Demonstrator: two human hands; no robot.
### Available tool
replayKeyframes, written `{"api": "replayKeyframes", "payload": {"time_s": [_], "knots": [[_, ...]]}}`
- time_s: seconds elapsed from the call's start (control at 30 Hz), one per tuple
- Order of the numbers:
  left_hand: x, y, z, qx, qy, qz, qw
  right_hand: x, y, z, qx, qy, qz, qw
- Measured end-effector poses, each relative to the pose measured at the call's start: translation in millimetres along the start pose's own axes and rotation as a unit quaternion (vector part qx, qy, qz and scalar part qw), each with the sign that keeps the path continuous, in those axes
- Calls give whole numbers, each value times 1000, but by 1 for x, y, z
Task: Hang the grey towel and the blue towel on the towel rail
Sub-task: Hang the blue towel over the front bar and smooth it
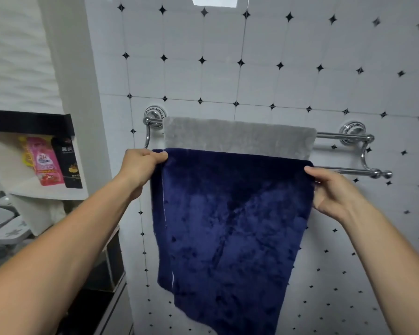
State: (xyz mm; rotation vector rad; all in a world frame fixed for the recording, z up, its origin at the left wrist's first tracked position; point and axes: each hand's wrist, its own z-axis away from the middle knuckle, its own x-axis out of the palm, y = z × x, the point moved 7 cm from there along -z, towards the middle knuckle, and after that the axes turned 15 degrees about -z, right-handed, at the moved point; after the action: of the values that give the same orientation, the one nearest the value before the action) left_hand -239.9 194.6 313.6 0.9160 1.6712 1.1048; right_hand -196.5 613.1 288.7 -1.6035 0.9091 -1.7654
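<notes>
A chrome double towel rail [344, 136] is fixed to the tiled wall. The grey towel [237, 137] hangs over its back bar. In front of it the dark blue towel [230, 221] hangs down, its top edge level with the front bar [348, 170]. My left hand [140, 163] pinches the blue towel's top left corner. My right hand [334, 192] grips its top right edge. Both towels hide most of the bars.
To the left a white shelf [49, 192] holds pink [45, 163] and black sachets [68, 163]. Below it lie grey soap dishes [3, 223]. A white column [82, 68] stands between the shelf and the tiled wall.
</notes>
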Motion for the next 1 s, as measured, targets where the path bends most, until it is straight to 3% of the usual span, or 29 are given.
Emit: {"api": "replayKeyframes", "payload": {"time_s": [0.17, 0.3, 0.47, 0.57, 0.7, 1.0], "knots": [[20, 2, -2, -31, 16, -32, 999, 17, 10, -2, 72, -23, 21, 997], [8, 4, -6, -70, 56, -22, 996, 13, 2, -2, 56, -7, 14, 998], [-11, 17, -11, -49, 68, -37, 996, 7, -12, -2, 35, 22, 27, 999], [-9, 16, -8, -37, 52, -33, 997, 3, -9, -1, 56, 21, 28, 998], [-2, 4, -4, -38, -8, 2, 999, -6, 4, 1, 103, 37, 122, 986], [-18, 10, -9, -25, 12, 7, 1000, -2, -11, -6, 45, -5, 110, 993]]}}
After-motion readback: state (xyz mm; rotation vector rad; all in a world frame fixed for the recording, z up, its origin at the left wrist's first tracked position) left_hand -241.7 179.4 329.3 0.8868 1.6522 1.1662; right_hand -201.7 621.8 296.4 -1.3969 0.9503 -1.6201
